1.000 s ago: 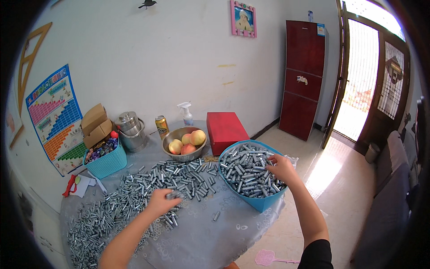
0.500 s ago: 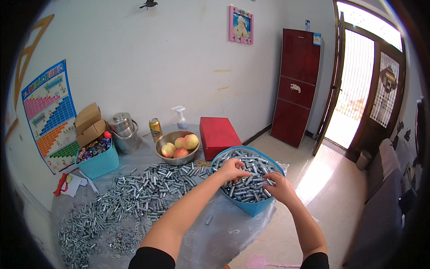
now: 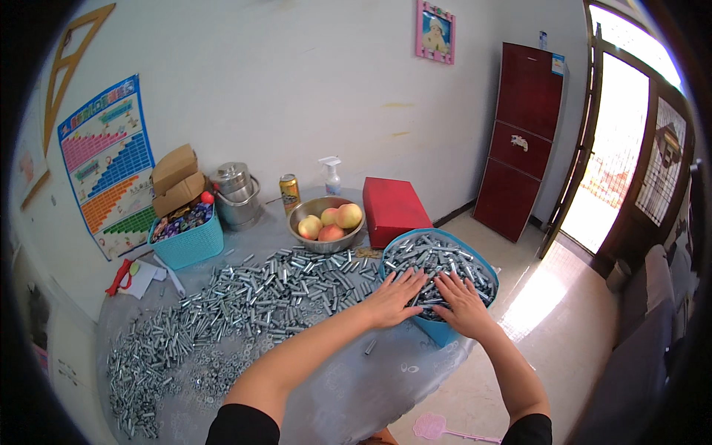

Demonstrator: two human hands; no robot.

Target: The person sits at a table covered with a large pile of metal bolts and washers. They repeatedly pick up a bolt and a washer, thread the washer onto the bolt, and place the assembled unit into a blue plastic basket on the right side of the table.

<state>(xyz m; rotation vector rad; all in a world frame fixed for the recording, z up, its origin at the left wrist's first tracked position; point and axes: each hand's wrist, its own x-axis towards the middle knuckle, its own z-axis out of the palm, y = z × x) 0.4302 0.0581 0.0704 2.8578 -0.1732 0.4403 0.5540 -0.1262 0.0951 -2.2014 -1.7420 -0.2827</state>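
A blue tub (image 3: 439,331) at the table's right edge is heaped with shiny metal sleeves (image 3: 437,259). Both hands rest palm down on the near side of that heap. My left hand (image 3: 395,299) lies flat with fingers stretched toward the middle of the tub, open. Beside it, my right hand (image 3: 463,304) is also flat, its fingers spread over the sleeves. Neither hand grips anything. To the left, a wide pile of loose metal sleeves (image 3: 252,293) covers much of the table, with small washers and nuts (image 3: 219,367) among them nearer me.
Behind the tub sits a red box (image 3: 397,211). Left of it are a steel bowl (image 3: 326,244) of peaches, a spray bottle (image 3: 332,178), a yellow can (image 3: 289,194), a lidded metal pail (image 3: 239,200) and a turquoise basket (image 3: 189,246). A pink fly swatter (image 3: 434,426) lies below the table edge.
Both hands have gone from curled fingers among the sleeves to flat palms on the tub's near side. The view has shifted left, so everything appears farther right.
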